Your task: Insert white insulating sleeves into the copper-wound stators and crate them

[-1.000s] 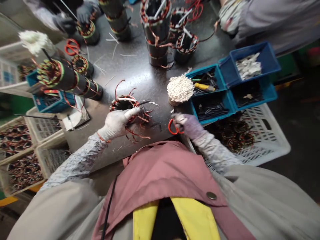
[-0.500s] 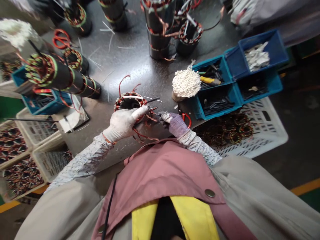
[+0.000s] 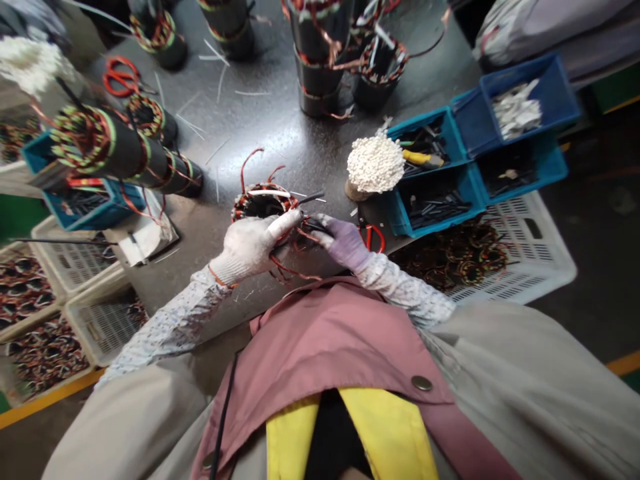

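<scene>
My left hand (image 3: 257,241), in a white knitted glove, is closed on the near side of a motor stator (image 3: 242,205) on the table. Copper lead wires stick up from its rim, and others trail toward my apron. A white sleeve (image 3: 269,193) crosses the stator's opening, and a black sleeve (image 3: 311,199) points right above my left thumb. My right hand (image 3: 345,241), in a purple glove with dark fingertips, pinches thin black sleeving (image 3: 319,228) against the lead ends beside my left thumb. How far the sleeving covers the wires is hidden by my fingers.
A bundle of white sleeves (image 3: 376,163) stands right of the stator, beside blue bins (image 3: 434,223) of black tubing. Red-handled scissors (image 3: 374,237) lie by my right hand. Stacked stators (image 3: 125,153) lie left; more (image 3: 320,67) stand at the back. A crate (image 3: 545,253) sits lower right.
My right hand has moved slightly left, closer to my left thumb, and black sleeving now shows between its fingers at the lead ends. My left hand keeps its hold on the stator.
</scene>
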A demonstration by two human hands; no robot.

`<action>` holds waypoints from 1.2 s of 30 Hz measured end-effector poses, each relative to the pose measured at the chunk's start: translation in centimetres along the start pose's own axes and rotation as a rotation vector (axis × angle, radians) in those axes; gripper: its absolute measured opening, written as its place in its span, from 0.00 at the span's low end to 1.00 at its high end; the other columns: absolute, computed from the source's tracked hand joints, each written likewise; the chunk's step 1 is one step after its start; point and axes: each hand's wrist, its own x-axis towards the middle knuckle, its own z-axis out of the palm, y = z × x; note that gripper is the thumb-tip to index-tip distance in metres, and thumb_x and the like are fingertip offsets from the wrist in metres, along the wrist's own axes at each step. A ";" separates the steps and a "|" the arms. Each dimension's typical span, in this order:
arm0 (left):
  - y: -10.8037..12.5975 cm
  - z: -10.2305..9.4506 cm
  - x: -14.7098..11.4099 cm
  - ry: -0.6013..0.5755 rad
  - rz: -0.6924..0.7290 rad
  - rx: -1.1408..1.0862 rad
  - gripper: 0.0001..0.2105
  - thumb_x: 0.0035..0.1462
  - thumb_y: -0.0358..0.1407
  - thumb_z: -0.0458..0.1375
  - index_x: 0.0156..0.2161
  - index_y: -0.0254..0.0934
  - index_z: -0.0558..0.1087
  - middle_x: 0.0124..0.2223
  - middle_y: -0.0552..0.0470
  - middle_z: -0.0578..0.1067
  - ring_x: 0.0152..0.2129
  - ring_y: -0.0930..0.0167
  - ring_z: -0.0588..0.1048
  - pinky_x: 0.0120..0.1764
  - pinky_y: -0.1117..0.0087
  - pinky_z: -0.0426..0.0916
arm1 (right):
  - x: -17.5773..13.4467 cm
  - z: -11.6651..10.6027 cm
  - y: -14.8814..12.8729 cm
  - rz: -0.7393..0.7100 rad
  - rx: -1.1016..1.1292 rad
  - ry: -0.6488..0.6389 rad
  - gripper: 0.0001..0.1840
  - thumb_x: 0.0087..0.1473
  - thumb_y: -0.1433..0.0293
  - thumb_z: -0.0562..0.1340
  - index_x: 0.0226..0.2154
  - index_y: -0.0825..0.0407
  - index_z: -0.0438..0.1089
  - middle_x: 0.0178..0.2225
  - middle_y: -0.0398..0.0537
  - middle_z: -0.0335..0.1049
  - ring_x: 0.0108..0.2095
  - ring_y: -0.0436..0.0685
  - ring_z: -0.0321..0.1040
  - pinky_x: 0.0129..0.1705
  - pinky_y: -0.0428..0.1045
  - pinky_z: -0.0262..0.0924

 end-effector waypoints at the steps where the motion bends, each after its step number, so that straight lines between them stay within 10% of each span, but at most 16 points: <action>1: 0.0 0.0 0.0 -0.005 -0.001 -0.001 0.28 0.58 0.42 0.58 0.64 0.42 0.68 0.48 0.43 0.81 0.34 0.60 0.80 0.33 0.64 0.68 | -0.1 -0.3 0.1 -0.001 -0.040 0.002 0.20 0.57 0.68 0.66 0.53 0.49 0.76 0.51 0.50 0.78 0.52 0.62 0.75 0.56 0.53 0.66; 11: -1.9 -1.2 -0.8 0.057 -0.010 0.115 0.23 0.58 0.47 0.57 0.56 0.41 0.74 0.38 0.46 0.83 0.31 0.60 0.80 0.29 0.67 0.66 | 2.6 1.3 -1.7 0.001 -0.089 -0.136 0.10 0.64 0.67 0.60 0.41 0.53 0.77 0.42 0.50 0.80 0.42 0.56 0.75 0.45 0.47 0.63; 17: -2.2 -1.3 -1.1 0.166 0.125 0.127 0.20 0.60 0.44 0.56 0.56 0.41 0.71 0.38 0.46 0.83 0.31 0.59 0.82 0.30 0.65 0.70 | -2.7 -12.2 8.5 0.245 -0.432 0.176 0.17 0.63 0.72 0.58 0.49 0.51 0.78 0.51 0.52 0.77 0.52 0.60 0.73 0.56 0.52 0.64; 21: -2.2 -0.9 -1.2 0.242 0.148 0.097 0.25 0.62 0.47 0.54 0.63 0.50 0.64 0.33 0.49 0.81 0.27 0.60 0.80 0.28 0.62 0.69 | -0.7 -17.9 12.8 0.411 -0.811 -0.158 0.18 0.59 0.69 0.65 0.51 0.52 0.78 0.53 0.59 0.74 0.50 0.67 0.73 0.50 0.55 0.65; 26: -1.2 -1.1 -1.4 0.231 0.054 0.138 0.23 0.60 0.48 0.56 0.59 0.45 0.69 0.31 0.50 0.80 0.27 0.61 0.80 0.27 0.63 0.69 | 1.9 -17.6 12.5 0.412 -0.915 -0.312 0.19 0.62 0.66 0.64 0.54 0.55 0.76 0.54 0.64 0.72 0.50 0.66 0.73 0.47 0.53 0.63; 31: 0.1 -1.0 -1.7 0.136 -0.076 0.148 0.23 0.58 0.48 0.58 0.56 0.41 0.72 0.35 0.49 0.82 0.32 0.62 0.81 0.33 0.66 0.72 | -0.5 -18.7 11.4 0.459 -0.709 0.139 0.20 0.65 0.71 0.59 0.56 0.64 0.72 0.49 0.72 0.75 0.52 0.67 0.73 0.51 0.56 0.62; 33: 0.0 -0.7 -1.8 0.139 -0.116 0.122 0.24 0.56 0.48 0.59 0.56 0.40 0.74 0.35 0.47 0.82 0.31 0.61 0.81 0.33 0.66 0.71 | -1.9 -17.1 10.1 0.340 -0.456 0.312 0.15 0.62 0.71 0.61 0.50 0.61 0.75 0.48 0.67 0.76 0.49 0.63 0.74 0.49 0.53 0.64; 36: -0.4 -0.4 -1.9 0.144 -0.099 0.098 0.25 0.56 0.49 0.58 0.56 0.39 0.74 0.34 0.44 0.82 0.30 0.60 0.81 0.31 0.65 0.71 | -2.9 -11.2 6.9 0.294 0.107 0.171 0.08 0.60 0.67 0.64 0.37 0.55 0.76 0.36 0.53 0.78 0.31 0.54 0.74 0.31 0.47 0.65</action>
